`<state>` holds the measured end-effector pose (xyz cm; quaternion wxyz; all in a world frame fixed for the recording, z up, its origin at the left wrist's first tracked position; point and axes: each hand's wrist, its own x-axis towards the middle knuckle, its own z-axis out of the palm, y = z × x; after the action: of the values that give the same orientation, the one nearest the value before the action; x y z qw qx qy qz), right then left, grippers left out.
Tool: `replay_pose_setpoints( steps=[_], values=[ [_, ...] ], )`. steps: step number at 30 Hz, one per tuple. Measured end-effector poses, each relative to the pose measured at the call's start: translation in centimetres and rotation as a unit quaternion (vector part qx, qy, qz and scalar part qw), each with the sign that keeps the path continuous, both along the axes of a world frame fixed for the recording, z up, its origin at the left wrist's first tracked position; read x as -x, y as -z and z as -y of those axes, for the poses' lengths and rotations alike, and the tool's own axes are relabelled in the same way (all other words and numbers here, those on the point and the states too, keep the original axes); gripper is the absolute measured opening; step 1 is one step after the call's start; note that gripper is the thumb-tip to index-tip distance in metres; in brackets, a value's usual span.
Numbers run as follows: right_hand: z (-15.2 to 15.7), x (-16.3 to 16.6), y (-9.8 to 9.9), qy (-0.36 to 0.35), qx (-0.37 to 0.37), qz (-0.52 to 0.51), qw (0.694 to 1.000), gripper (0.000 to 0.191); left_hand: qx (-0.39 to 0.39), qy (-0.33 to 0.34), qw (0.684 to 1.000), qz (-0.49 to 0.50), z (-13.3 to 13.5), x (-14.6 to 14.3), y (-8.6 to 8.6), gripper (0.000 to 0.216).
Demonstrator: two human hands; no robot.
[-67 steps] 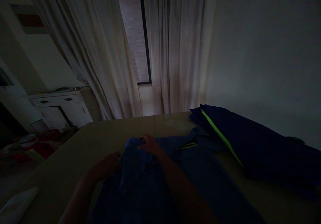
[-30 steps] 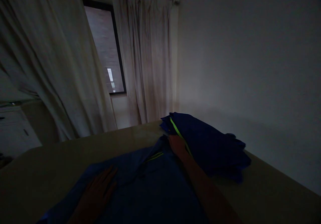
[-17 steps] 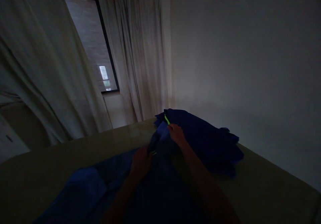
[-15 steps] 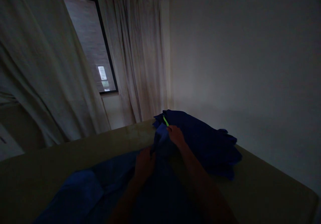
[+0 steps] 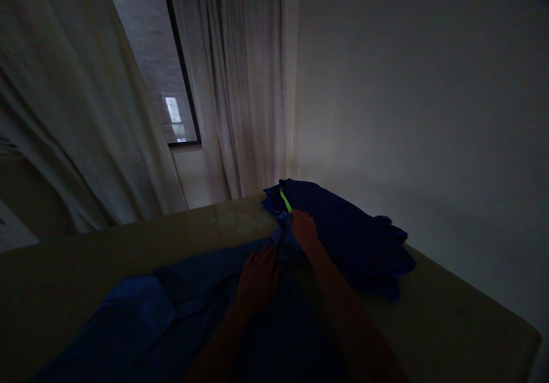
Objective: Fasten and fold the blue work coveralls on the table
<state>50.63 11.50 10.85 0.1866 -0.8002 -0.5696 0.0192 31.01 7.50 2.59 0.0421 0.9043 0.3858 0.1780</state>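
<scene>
The room is dim. A blue shirt (image 5: 171,308) lies spread on the bed (image 5: 128,240) in front of me. My left hand (image 5: 258,277) rests flat on it with fingers stretched out, near its far end. My right hand (image 5: 303,227) is just beyond, its fingers curled on the shirt's far edge, next to a folded dark blue garment (image 5: 343,228) with a neon green stripe (image 5: 285,200). Whether the right hand pinches cloth is hard to tell in the dark.
Pale curtains (image 5: 240,86) hang on both sides of a dark-framed window (image 5: 167,74) beyond the bed. A bare wall (image 5: 429,114) runs along the right. The bed's right corner (image 5: 532,331) is at the lower right.
My left hand came from the shirt's left part to the middle, gripped cloth near the right hand, and now lies flat. The right hand stayed at the far edge. The view swung right.
</scene>
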Motion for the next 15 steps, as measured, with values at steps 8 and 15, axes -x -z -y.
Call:
replay_pose_setpoints(
  steps=[8, 15],
  values=[
    [-0.2, 0.7, -0.7, -0.097, 0.002, -0.030, 0.995, 0.046, 0.002, -0.015, 1.000, 0.004, 0.4, 0.0, -0.1, 0.056],
    [0.5, 1.7, -2.7, -0.118, -0.015, -0.005, 0.993, 0.032, 0.008, -0.011, 1.000, 0.019, 0.6, -0.4, -0.9, 0.050]
  ],
)
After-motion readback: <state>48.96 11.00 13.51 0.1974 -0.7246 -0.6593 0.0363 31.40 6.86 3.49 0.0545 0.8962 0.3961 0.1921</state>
